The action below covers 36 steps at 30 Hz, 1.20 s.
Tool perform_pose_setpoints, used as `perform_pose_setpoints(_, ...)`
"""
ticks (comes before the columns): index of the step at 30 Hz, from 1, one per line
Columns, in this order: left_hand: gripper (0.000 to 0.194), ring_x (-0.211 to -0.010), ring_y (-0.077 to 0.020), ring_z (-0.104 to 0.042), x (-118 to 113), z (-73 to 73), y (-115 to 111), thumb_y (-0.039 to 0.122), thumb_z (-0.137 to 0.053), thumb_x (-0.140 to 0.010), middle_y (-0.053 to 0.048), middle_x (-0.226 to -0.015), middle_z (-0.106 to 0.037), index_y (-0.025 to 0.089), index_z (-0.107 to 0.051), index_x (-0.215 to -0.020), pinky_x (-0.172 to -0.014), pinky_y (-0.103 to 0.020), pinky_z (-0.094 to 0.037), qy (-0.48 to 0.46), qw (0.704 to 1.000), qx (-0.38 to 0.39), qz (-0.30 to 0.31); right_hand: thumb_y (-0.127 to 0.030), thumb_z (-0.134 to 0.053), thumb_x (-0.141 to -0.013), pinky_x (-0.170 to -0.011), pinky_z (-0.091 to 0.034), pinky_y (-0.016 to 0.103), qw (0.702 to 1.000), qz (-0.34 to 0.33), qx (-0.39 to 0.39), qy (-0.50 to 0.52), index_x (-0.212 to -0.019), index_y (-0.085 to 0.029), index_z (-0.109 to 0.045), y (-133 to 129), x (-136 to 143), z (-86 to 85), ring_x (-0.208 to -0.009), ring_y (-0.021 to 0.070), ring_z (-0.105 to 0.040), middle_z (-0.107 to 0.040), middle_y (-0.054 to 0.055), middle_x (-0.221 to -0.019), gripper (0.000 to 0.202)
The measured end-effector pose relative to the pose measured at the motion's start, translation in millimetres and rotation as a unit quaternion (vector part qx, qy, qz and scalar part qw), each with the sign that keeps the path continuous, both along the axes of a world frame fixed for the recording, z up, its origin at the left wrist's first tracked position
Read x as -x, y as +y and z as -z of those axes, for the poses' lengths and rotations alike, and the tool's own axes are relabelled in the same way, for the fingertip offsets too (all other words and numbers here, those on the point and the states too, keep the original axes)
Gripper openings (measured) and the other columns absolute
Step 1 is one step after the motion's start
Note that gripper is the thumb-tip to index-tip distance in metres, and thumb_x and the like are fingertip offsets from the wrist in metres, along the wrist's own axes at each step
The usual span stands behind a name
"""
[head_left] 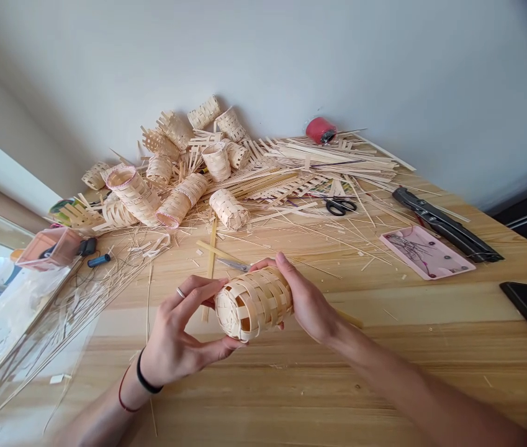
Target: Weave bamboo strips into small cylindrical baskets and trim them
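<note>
A small cylindrical woven basket (263,301) of pale wood strips lies on its side in the air, held above the table between both hands. Its round base faces left and shows gaps beside the weave. My left hand (182,326) grips the base end, fingers on top and thumb beneath. Around the other end wraps my right hand (307,298), thumb on top and most fingers hidden behind the basket. Just beyond the basket, the tip of a metal blade or tweezers (235,264) shows near crossed yellowish strips (211,261).
Several woven baskets (228,210) pile up at the back left beside loose wood strips (333,158). Black scissors (340,206), a red thread spool (320,130), a pink tray (426,251) with pins and a black cutter-like tool (444,223) lie rightward. A pink box (51,247) stands left.
</note>
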<state>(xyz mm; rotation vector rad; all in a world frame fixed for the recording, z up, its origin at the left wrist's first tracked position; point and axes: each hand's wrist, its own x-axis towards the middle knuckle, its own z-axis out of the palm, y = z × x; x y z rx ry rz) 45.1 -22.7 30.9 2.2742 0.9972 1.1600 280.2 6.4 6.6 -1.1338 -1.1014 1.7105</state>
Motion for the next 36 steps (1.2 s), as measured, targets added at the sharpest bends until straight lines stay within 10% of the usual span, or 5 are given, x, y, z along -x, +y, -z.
perform_pose_setpoints(25,0.07,-0.119,-0.0266,-0.066,-1.8,5.9,-2.5,0.045,-0.084,-0.093,-0.012,-0.131,-0.067,0.029,-0.055,-0.156,-0.094,-0.035,-0.063,0.004,1.0,0.004,0.029,-0.084,-0.045,-0.098,-0.04,-0.039,0.023,0.994,-0.018,0.059,0.086,-0.108,-0.022,-0.066,4.4,-2.3,0.3,-0.061,0.0165,-0.058,-0.068,0.005,-0.087,0.066)
perform_pose_setpoints(31,0.066,-0.118,-0.0272,-0.058,-0.1,6.1,-5.0,0.044,-0.081,-0.094,-0.012,-0.128,-0.059,0.025,-0.054,-0.151,-0.101,-0.04,-0.056,-0.012,1.0,0.001,-0.009,-0.08,-0.035,-0.104,-0.054,-0.058,0.031,0.994,0.016,-0.098,-0.035,-0.138,-0.025,-0.063,0.1,-5.2,-2.2,-0.094,0.0263,-0.069,-0.064,0.014,-0.141,0.07)
perform_pose_setpoints(36,0.065,-0.118,-0.0267,-0.055,0.0,3.2,-4.2,0.033,-0.083,-0.091,-0.01,-0.126,-0.056,0.024,-0.055,-0.149,-0.105,-0.041,-0.053,0.027,0.997,-0.027,-0.064,-0.062,-0.043,-0.112,-0.121,-0.05,0.055,0.898,0.01,-0.412,-0.153,-0.159,-0.036,-0.049,-3.6,-12.5,-2.6,-0.153,0.0326,-0.045,-0.05,0.009,-0.163,0.054)
